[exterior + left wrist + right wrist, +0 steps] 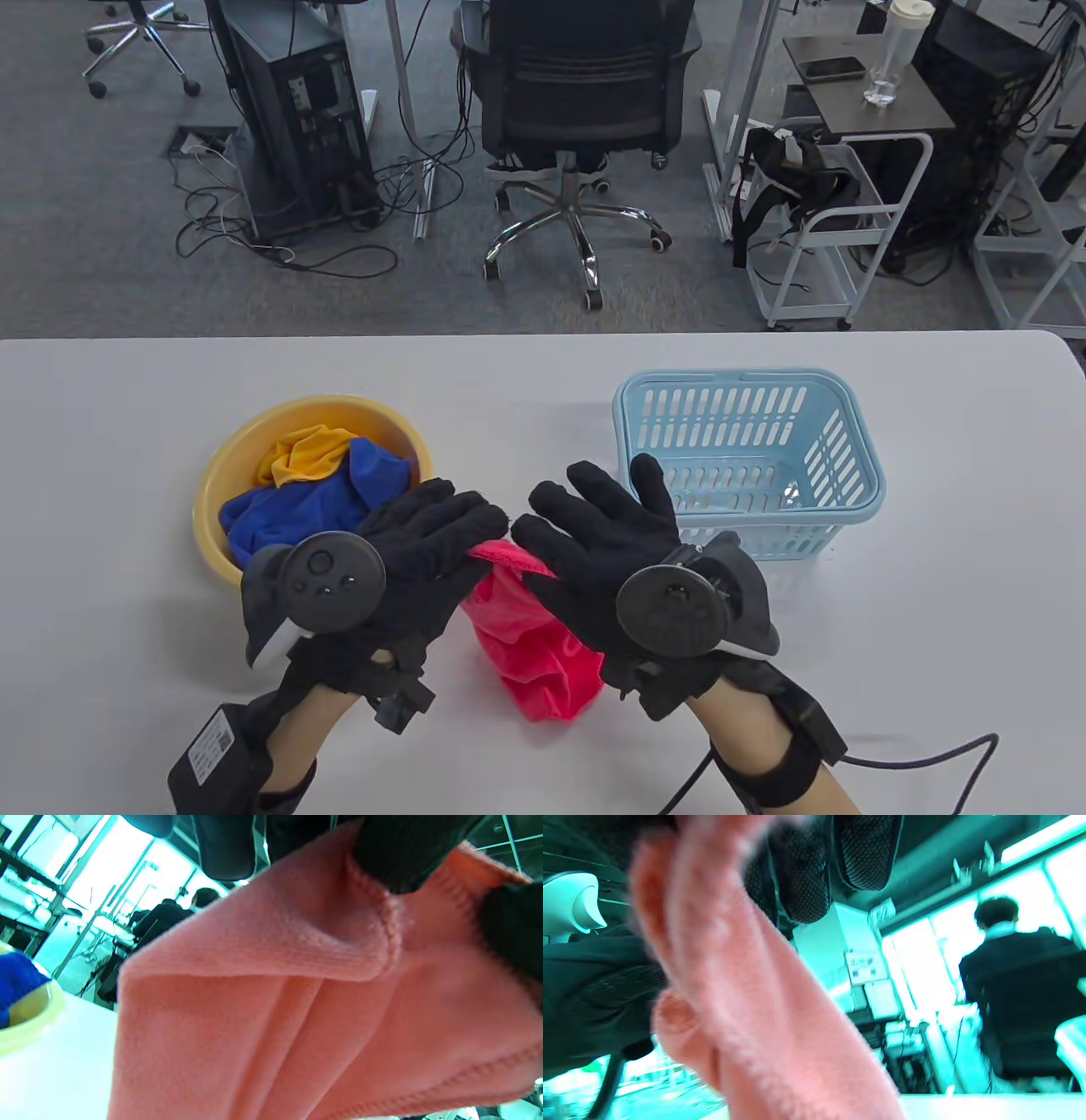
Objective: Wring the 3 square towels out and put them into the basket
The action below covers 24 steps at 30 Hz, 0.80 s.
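Table view: the left hand and right hand meet above the white table, each pinching the top edge of the pink towel between thumb and fingers. The towel hangs below them, its lower end bunched on the table. The right hand's remaining fingers are spread straight toward 12 o'clock. At 10 o'clock from the hands sits the yellow basin, holding the blue towel and the orange towel. At 2 o'clock stands the light blue basket, just beside the right hand.

Left wrist view: gloved fingertips clamp the pink towel's hemmed edge at 12 o'clock. The basin rim, with blue cloth inside, appears at 9 o'clock.

Right wrist view: the towel runs diagonally, blurred, with gloved fingers behind it at 12 o'clock. A seated person is at 3 o'clock.
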Motion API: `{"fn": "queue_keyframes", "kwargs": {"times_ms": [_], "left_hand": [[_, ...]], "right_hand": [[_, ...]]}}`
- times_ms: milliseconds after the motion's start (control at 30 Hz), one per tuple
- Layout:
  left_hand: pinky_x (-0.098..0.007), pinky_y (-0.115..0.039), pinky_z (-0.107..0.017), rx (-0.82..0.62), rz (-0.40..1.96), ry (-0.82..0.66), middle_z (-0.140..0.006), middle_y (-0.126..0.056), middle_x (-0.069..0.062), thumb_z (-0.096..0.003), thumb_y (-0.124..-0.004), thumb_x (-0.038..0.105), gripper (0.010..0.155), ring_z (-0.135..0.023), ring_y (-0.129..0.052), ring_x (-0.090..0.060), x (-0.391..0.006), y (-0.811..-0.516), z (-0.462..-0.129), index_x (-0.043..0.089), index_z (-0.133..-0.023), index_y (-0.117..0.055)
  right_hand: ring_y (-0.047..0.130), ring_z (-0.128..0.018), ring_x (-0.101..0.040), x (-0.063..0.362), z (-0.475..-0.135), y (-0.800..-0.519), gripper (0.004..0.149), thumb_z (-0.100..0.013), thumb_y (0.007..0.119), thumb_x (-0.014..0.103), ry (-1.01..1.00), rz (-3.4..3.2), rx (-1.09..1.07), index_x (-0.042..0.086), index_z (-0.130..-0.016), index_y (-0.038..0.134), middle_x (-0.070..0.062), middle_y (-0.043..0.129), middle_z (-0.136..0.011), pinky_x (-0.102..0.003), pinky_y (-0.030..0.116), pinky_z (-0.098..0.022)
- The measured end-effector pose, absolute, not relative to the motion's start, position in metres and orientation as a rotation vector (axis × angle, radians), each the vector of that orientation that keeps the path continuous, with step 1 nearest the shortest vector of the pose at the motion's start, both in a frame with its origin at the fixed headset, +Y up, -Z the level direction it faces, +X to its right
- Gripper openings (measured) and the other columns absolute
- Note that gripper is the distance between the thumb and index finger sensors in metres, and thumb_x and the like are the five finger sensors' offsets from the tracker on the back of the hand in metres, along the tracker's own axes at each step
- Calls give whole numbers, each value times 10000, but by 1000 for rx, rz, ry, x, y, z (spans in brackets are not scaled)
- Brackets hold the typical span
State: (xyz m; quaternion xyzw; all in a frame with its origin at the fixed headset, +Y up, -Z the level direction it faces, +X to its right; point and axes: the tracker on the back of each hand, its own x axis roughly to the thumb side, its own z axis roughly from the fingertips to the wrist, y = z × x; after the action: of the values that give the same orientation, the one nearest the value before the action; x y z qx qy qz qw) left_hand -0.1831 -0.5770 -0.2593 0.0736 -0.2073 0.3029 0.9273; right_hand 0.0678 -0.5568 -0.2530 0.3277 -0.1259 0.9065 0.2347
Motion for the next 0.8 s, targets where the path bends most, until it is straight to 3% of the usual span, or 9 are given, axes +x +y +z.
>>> {"fn": "queue_keyframes", "kwargs": {"times_ms": [200, 333, 400, 467, 533, 567, 667, 733, 800], "left_hand": [[-589, -421, -837, 97, 663, -478, -1099, -706, 144, -521, -747, 611, 505, -1162, -552, -319, -190, -569, -253, 492, -1008, -686], [-596, -395, -840, 13, 673, -521, -1110, -690, 132, -520, -764, 601, 494, -1170, -520, -329, -199, -566, -256, 485, -997, -708], [-581, -319, -854, -12, 695, -482, -1165, -568, 127, -553, -708, 579, 493, -1192, -384, -332, -206, -564, -256, 503, -1034, -635], [-599, -229, -859, 223, 585, -309, -1193, -476, 120, -539, -736, 571, 589, -1208, -288, -330, -213, -559, -247, 487, -1082, -524], [-604, -320, -850, 404, 399, -290, -1165, -559, 140, -521, -723, 605, 583, -1200, -396, -323, -210, -552, -237, 465, -1064, -566], [-601, -380, -843, 400, 357, -310, -1135, -638, 152, -515, -706, 627, 559, -1187, -476, -320, -204, -552, -233, 455, -1041, -626], [-593, -403, -844, 142, 475, -462, -1123, -683, 120, -499, -637, 735, 648, -1181, -518, -321, -187, -563, -232, 410, -1059, -636], [-592, -343, -853, -46, 595, -544, -1192, -492, 84, -474, -653, 789, 828, -1201, -404, -333, -173, -577, -235, 363, -1132, -388], [-589, -342, -854, -27, 579, -524, -1208, -362, 86, -472, -671, 792, 897, -1204, -383, -330, -166, -588, -236, 370, -1131, -233]], "right_hand": [[445, -1089, -479, 66, -255, -560, 648, -568, 529, 547, -89, 2387, 1033, 175, -1051, 748, -68, 599, -1181, -695, 113, -728], [459, -1072, -492, 68, -261, -564, 618, -575, 624, 523, 80, 2368, 1047, 126, -1016, 796, -97, 626, -1155, -694, 101, -724], [559, -1041, -469, 69, -264, -562, 584, -574, 641, 500, 51, 2382, 1053, 83, -891, 900, -84, 741, -1078, -694, 175, -742], [718, -968, -426, 73, -268, -560, 568, -575, 646, 517, -102, 2332, 970, 91, -737, 986, -48, 879, -957, -683, 313, -750], [817, -897, -400, 77, -274, -564, 562, -565, 671, 521, -210, 2179, 906, 95, -636, 1031, -34, 952, -872, -670, 432, -730], [824, -885, -406, 76, -279, -568, 563, -567, 677, 512, -148, 2075, 916, 82, -636, 1033, -44, 950, -873, -668, 438, -725], [785, -894, -444, 71, -281, -577, 575, -575, 674, 496, 4, 1907, 869, 43, -721, 997, -95, 888, -931, -680, 418, -719], [749, -908, -463, 66, -276, -577, 574, -584, 652, 497, 14, 1849, 889, 55, -799, 948, -149, 817, -976, -670, 403, -723], [739, -909, -479, 64, -269, -574, 574, -579, 654, 492, -64, 1896, 829, 53, -826, 930, -172, 800, -988, -675, 404, -722]]}}
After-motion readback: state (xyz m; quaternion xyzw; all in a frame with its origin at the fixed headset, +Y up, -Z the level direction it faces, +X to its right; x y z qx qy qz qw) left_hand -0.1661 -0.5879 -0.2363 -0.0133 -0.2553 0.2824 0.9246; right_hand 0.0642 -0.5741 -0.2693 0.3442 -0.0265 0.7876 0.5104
